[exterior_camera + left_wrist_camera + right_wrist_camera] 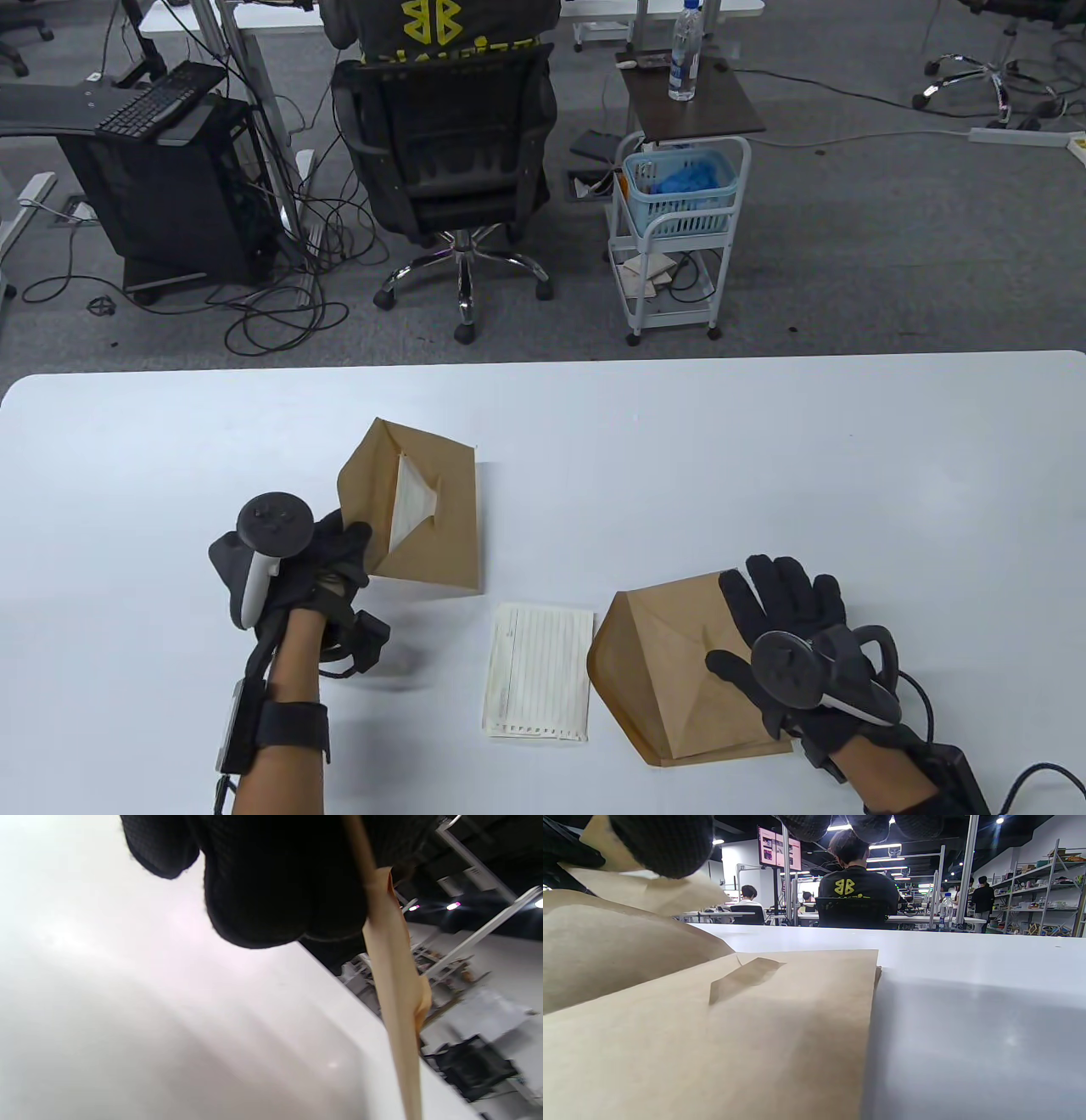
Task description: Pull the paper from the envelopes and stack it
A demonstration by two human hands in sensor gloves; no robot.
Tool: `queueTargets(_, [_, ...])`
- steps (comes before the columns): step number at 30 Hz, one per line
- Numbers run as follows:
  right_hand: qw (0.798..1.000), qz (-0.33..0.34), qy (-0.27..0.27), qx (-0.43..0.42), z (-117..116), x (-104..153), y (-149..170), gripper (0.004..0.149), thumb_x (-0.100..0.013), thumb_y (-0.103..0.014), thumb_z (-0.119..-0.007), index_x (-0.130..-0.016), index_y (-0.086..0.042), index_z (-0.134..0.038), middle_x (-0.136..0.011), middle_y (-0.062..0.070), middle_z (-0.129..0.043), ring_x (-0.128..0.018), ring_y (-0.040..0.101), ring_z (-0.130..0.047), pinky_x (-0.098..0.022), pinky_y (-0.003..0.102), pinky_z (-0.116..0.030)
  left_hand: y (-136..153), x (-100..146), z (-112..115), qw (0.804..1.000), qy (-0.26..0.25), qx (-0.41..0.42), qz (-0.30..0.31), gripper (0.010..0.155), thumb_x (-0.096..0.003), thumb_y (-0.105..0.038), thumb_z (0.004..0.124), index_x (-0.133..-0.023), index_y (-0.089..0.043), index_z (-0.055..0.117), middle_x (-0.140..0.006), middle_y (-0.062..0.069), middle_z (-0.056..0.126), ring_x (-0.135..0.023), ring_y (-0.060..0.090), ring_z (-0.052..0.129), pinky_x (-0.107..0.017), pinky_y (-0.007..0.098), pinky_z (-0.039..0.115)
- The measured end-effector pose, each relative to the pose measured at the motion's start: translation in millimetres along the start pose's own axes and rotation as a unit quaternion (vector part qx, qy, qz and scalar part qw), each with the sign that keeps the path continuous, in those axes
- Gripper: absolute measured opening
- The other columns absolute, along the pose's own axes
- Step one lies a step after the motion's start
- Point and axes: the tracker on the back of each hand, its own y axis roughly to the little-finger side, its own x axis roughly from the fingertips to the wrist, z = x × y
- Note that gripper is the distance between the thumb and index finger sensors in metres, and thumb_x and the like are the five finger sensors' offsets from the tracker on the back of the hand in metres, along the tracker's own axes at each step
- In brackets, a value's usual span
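My left hand [335,552] grips the near corner of a brown envelope [441,518] and holds it tilted above the white table [764,441]. Its flap is open and white lined paper [413,503] shows inside. In the left wrist view the envelope [398,984] hangs edge-on beside my gloved fingers [263,878]. My right hand [785,620] rests flat, fingers spread, on a second brown envelope [679,671] lying on the table with its flap open to the left; it fills the right wrist view [712,1035]. A sheet of lined paper [539,671] lies flat between the hands.
Beyond the table's far edge are an office chair [450,153] with a seated person, a white cart [679,221] with a blue basket, a water bottle [685,51], a computer tower [170,187] and floor cables.
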Motion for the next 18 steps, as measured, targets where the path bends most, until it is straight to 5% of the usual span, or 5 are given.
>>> queueTargets(12, [0.997,0.005,0.003,-0.073,2.0,1.6,-2.6,0.084,-0.049,-0.058,-0.070,-0.112,-0.013,-0.036,-0.112,0.029,-0.037,-0.105,0.056,-0.042,-0.067,0.076,-0.036,-55.1,49.1,51.7,0.984,0.089,0.089,0.128,0.049,-0.0506,-0.036,0.075,-0.098,-0.024,0.076,-0.069,0.000,0.101,-0.051,0.021,0.107,-0.063,0.054,0.071])
queueTargets(18, [0.980,0.005,0.012,-0.200,4.0,1.5,0.4,0.088,-0.050,-0.057,-0.068,-0.110,-0.005,-0.030,-0.106,0.035,-0.047,-0.098,0.057,-0.061,-0.066,0.070,-0.053,-71.8,75.7,95.7,0.970,0.135,0.118,0.166,0.049,-0.0506,-0.037,0.075,-0.098,-0.026,0.076,-0.069,-0.001,0.101,-0.052,0.021,0.108,-0.063,0.053,0.071])
